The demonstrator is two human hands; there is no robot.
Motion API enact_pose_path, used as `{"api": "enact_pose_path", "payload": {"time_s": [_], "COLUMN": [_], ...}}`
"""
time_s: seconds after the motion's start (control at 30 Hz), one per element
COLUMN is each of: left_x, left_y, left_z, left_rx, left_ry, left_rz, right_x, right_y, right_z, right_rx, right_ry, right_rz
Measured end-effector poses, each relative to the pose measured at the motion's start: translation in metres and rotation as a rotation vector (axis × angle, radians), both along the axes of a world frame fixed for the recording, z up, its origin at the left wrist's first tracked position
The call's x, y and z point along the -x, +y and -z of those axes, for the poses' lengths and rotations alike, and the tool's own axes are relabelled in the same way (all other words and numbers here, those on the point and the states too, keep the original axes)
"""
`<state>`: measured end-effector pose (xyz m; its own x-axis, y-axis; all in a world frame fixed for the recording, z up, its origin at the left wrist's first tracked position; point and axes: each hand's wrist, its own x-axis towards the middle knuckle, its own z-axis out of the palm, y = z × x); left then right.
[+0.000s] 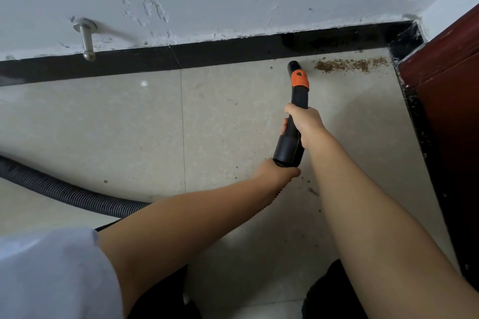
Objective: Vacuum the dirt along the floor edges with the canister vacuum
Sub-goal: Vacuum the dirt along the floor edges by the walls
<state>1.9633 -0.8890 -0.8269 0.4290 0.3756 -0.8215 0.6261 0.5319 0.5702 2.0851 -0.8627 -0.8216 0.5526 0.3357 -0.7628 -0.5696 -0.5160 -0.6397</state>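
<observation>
The hose (pixel 64 189) runs off the left edge and slips under the left forearm, so the canister itself is out of view. The left hand (pixel 278 172) covers the wand's (pixel 293 134) rear end, its fingers hidden beneath. The door (pixel 451 101) (dark red) is cut by the right edge. Specks on the floor (pixel 220 116) are too small to identify.

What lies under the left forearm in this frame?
Under the left forearm the ribbed grey hose passes out of sight; its join to the black nozzle is covered by the left hand. Beige floor tile shows around it.
</observation>
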Motion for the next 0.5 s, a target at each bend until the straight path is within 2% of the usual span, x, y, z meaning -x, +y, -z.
{"api": "enact_pose_path", "payload": {"time_s": [0.17, 0.5], "left_x": [-0.01, -0.005], "left_y": [0.011, 0.009], "left_z": [-0.002, -0.002], "left_rx": [-0.017, 0.007], "left_ry": [-0.009, -0.006], "left_rz": [0.02, -0.059], "right_x": [-0.013, -0.006], "right_y": [0.006, 0.017], "right_z": [0.001, -0.003], "right_rx": [-0.001, 0.014], "right_ry": [-0.003, -0.005], "right_rz": [0.054, -0.136]}}
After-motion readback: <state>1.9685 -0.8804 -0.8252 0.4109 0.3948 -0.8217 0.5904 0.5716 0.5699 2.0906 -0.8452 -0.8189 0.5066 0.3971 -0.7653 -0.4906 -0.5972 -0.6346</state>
